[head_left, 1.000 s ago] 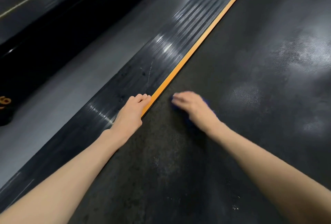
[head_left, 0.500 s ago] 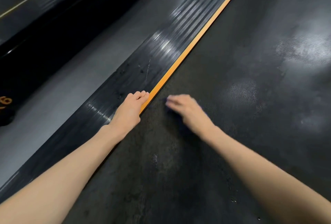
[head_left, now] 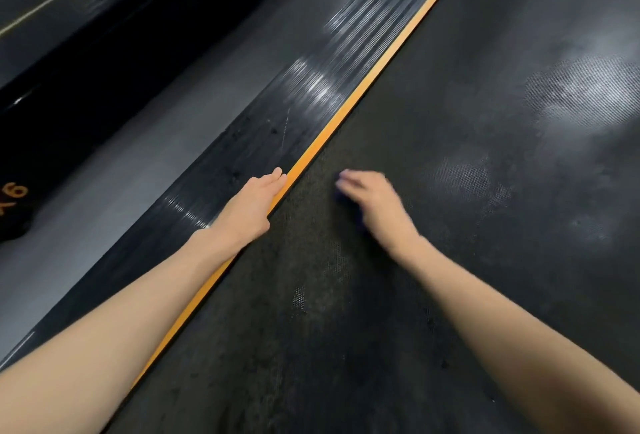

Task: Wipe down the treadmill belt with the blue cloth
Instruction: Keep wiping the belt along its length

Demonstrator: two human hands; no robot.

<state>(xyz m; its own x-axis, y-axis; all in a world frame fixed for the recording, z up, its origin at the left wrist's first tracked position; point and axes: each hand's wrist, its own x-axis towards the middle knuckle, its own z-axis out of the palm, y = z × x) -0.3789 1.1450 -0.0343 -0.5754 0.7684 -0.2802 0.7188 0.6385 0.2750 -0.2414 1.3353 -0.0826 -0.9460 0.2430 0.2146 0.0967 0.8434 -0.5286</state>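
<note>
The blue cloth (head_left: pixel 340 196) is probably soft and light, so it'd bunch if dragged by a corner; I'd press flat on its middle. Only a dark-blue sliver peeks out under the right hand (head_left: pixel 373 203), on the belt (head_left: pixel 450 277) just right of the orange stripe (head_left: pixel 346 111). Those fingers are blurred, so I can't tell if they curl round it. The left hand (head_left: pixel 252 207) lies flat, fingers straight, against the stripe's left edge.
</note>
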